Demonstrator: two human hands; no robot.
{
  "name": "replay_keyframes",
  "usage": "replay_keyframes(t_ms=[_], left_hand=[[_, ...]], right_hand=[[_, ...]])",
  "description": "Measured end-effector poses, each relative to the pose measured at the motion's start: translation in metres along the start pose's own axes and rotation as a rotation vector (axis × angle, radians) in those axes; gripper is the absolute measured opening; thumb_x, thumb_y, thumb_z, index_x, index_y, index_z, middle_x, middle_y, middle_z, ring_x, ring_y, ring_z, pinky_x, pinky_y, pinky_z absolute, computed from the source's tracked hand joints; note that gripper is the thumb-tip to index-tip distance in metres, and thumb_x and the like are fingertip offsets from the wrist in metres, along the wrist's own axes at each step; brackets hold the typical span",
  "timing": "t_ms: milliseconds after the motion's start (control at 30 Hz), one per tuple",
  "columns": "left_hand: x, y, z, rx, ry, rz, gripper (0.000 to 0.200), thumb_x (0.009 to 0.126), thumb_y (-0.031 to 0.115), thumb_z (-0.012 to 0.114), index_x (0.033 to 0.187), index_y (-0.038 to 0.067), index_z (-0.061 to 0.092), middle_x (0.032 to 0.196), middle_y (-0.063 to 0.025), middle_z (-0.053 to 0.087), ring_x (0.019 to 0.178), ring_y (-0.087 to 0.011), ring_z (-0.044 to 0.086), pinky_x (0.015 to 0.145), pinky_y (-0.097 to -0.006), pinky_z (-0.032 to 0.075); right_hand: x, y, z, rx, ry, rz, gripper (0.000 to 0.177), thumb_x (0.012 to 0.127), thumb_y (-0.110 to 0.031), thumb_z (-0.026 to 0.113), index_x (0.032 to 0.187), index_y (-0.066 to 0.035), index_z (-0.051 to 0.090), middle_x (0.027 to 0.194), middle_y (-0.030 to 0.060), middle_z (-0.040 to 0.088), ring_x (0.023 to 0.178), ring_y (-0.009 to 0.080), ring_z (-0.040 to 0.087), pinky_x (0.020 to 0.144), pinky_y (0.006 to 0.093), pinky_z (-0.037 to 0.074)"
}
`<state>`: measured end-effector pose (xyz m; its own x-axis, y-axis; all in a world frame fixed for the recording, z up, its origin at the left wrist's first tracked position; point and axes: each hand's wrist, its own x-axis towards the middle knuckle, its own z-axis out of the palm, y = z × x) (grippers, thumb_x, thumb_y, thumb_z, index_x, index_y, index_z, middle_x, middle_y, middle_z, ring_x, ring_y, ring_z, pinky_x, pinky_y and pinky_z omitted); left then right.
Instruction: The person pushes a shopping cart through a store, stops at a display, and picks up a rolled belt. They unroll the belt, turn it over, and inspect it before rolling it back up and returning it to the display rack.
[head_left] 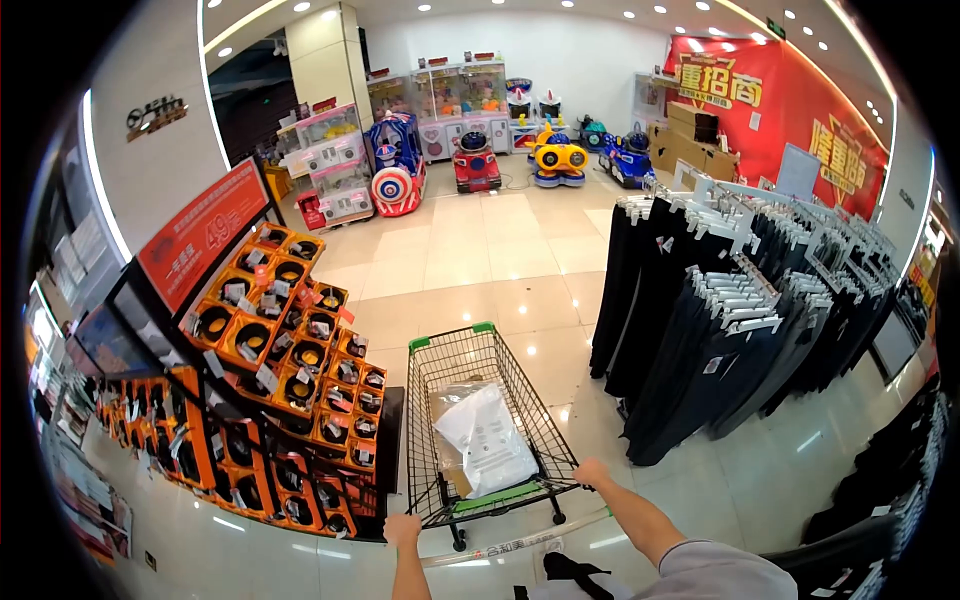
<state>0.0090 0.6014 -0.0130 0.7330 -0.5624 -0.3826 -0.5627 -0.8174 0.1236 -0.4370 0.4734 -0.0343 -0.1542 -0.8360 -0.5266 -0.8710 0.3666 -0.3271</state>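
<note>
A wire shopping cart point(535, 425) with green corner caps stands in front of me. My left hand point(403, 530) is closed on its rear left corner, beside the belt display. At the rear right corner, my right hand point(592, 472) is closed round the cart as well. Inside the basket lies a white plastic-wrapped package point(487, 440), partly over a clear bag with something brown in it. A pale bar with printed lettering point(520, 545) crosses behind the basket, below my hands.
On the left, a tiered display of boxed coiled belts point(300, 350) stands close to the cart. Racks of dark trousers point(680, 350) line the right. Tiled floor point(470, 260) stretches ahead to kiddie rides point(558, 158) and claw machines point(460, 105). Cardboard boxes point(690, 135) sit at the back right.
</note>
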Motion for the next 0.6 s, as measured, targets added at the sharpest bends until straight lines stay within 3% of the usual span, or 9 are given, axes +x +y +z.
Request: replay_keyframes(t_ms=[33, 167, 300, 600], left_hand=[[-0.003, -0.010, 0.007, -0.012, 0.040, 0.015, 0.046, 0.080, 0.036, 0.064, 0.105, -0.002, 0.069, 0.119, -0.0192, 0.066, 0.107, -0.0332, 0.067, 0.090, -0.0409, 0.054], [-0.037, -0.029, 0.007, -0.095, 0.050, 0.048, 0.044, 0.083, 0.037, 0.063, 0.102, -0.002, 0.071, 0.106, -0.0214, 0.070, 0.099, -0.0348, 0.069, 0.085, -0.0424, 0.056], [-0.056, -0.050, 0.017, -0.120, 0.159, 0.096, 0.045, 0.082, 0.039, 0.064, 0.096, -0.003, 0.073, 0.100, -0.0228, 0.072, 0.094, -0.0368, 0.071, 0.081, -0.0441, 0.057], [-0.115, -0.109, 0.031, -0.121, 0.053, -0.030, 0.042, 0.080, 0.039, 0.063, 0.095, 0.001, 0.075, 0.102, -0.0198, 0.072, 0.096, -0.0366, 0.070, 0.082, -0.0441, 0.056]], right_hand=[[-0.010, 0.006, 0.005, -0.050, 0.070, -0.037, 0.031, 0.079, -0.026, 0.065, 0.095, 0.000, 0.073, 0.097, 0.0200, 0.073, 0.086, 0.0351, 0.071, 0.077, 0.0440, 0.056], [-0.033, 0.015, 0.018, -0.151, 0.297, -0.114, 0.031, 0.085, -0.028, 0.060, 0.093, -0.001, 0.073, 0.097, 0.0188, 0.073, 0.085, 0.0351, 0.071, 0.077, 0.0447, 0.055], [-0.067, 0.004, 0.014, -0.259, 0.382, -0.174, 0.031, 0.085, -0.031, 0.059, 0.091, -0.004, 0.074, 0.095, 0.0194, 0.072, 0.089, 0.0362, 0.071, 0.078, 0.0447, 0.055], [-0.093, 0.020, 0.023, -0.357, 0.093, -0.137, 0.039, 0.078, -0.034, 0.066, 0.101, -0.004, 0.075, 0.107, 0.0195, 0.072, 0.103, 0.0357, 0.068, 0.090, 0.0422, 0.054]])
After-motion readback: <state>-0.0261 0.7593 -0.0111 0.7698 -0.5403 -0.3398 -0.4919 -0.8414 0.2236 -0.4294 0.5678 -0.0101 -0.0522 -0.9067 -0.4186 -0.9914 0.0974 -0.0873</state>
